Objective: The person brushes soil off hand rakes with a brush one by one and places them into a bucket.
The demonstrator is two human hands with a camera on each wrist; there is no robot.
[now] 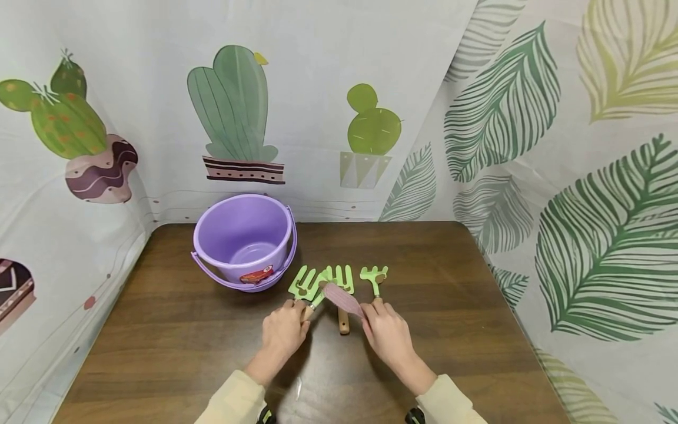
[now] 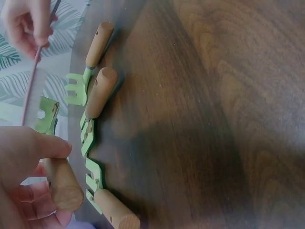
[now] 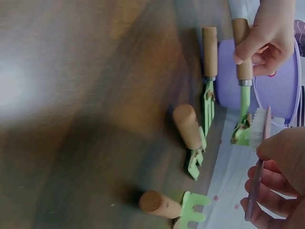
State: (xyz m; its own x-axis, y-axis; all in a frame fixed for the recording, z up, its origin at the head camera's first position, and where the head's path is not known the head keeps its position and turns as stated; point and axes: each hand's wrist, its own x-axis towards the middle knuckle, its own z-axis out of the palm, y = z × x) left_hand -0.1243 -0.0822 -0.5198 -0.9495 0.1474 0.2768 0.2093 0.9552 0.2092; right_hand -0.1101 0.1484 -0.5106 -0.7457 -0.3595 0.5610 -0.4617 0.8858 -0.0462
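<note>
The green tool (image 3: 245, 93), above the middle of the worktop (image 1: 450, 306), slants from the left hand (image 1: 285, 330), curled round its wooden handle (image 3: 245, 71), toward the far edge, its head by the bristles (image 3: 258, 126) of the pink brush (image 1: 343, 299) that the right hand (image 1: 389, 337) pinches from the right-edge side.

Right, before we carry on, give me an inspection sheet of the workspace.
Surface: brown table, wood-grained.
Job's things: held tool, green head, wooden handle; pink brush, bristles at that head, contact unclear; three pronged tools lying on the table, brown patches on their green heads; purple bucket, upright, at the back left.
Clutter: small pale mark between the forearms, possibly glare.
Grippers: left hand grips the held tool's handle; right hand holds the brush.
Cables: nothing seen.
Surroundings: backdrop printed with cacti and leaves.
</note>
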